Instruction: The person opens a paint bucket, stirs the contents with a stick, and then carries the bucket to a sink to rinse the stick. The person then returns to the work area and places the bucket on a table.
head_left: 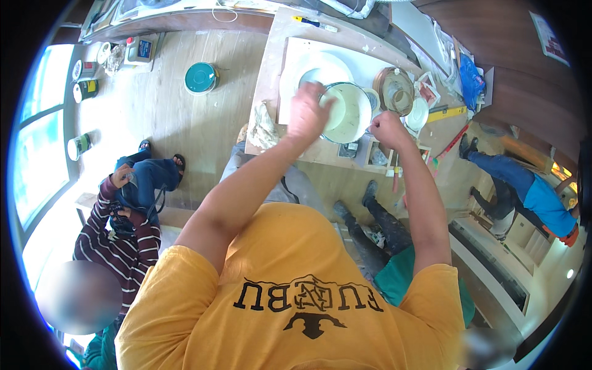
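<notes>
Yellow shirt (290, 265); arms (246, 191) stretched forward; hands (390, 131) flanking white bucket (362, 112).

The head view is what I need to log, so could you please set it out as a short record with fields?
Left hand: blurred, at the left rim of the white bucket; grip unclear
Right hand: fingers curled, by the bucket's right rim; contact unclear
Far side of table: yellow-and-black utility knife
Right of bucket: yellow spirit level
Floor, left: teal-lidded bucket
Others: person in striped top, left; person in blue shirt, right
</notes>
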### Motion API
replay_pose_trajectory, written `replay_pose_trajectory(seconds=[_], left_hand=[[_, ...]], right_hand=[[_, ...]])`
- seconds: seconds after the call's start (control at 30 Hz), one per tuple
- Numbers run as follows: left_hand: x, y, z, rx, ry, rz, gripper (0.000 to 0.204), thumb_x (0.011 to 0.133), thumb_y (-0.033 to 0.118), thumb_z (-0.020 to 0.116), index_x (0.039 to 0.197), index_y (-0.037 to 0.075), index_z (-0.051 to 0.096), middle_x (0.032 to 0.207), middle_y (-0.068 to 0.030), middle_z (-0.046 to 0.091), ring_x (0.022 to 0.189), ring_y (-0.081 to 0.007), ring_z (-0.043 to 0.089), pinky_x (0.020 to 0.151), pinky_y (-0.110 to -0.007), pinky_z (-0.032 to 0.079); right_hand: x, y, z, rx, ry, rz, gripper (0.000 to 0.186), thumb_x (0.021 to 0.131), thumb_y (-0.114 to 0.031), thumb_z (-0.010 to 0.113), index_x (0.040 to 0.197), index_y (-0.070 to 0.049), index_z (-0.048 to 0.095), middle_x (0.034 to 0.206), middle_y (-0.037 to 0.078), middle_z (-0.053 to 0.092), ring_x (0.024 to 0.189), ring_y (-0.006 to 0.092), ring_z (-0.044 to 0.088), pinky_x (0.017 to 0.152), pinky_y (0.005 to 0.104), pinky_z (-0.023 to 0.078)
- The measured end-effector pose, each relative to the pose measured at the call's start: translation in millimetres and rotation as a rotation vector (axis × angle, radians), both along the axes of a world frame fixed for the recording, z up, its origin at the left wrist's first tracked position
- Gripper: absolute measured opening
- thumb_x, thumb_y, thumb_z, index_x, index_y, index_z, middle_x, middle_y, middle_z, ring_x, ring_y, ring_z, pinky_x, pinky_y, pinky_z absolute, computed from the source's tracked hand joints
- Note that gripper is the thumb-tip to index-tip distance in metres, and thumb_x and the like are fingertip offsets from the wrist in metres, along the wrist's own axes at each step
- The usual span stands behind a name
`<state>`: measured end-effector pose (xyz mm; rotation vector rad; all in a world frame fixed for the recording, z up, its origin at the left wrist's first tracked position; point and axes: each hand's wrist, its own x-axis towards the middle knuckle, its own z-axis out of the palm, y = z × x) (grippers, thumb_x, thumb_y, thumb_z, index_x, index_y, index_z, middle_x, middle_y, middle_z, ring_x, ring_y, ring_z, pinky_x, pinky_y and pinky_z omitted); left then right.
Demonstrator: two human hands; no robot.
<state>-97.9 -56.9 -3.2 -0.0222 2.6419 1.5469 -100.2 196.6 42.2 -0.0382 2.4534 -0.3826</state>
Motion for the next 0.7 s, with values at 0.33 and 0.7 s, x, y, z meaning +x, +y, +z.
replay_pose_trajectory(seconds=[0.33,0.7], left_hand=[[14.7,91.9,-7.6,-0.226,-0.236,-0.647,0.023,0.089,0.011,0.069,0.111,0.014,0.076,0.115,-0.0138,0.064,0.112,-0.0318,0.062,0.099,-0.043,0.050],[15.4,98.0,-14.0,-0.230,-0.224,-0.607,0.008,0.085,0.008,0.068,0.089,0.010,0.074,0.100,-0.0144,0.067,0.099,-0.0350,0.066,0.087,-0.045,0.055]], right_hand=[[4.6,-2.9,6.3,-0.054,0.034,-0.046,0.013,0.074,-0.010,0.067,0.079,0.001,0.074,0.079,0.026,0.068,0.077,0.0425,0.067,0.072,0.0457,0.054],[10.0,3.3,-0.3,-0.087,0.031,-0.077,0.014,0.073,-0.008,0.067,0.079,0.001,0.074,0.081,0.027,0.068,0.079,0.0423,0.068,0.074,0.0456,0.054]])
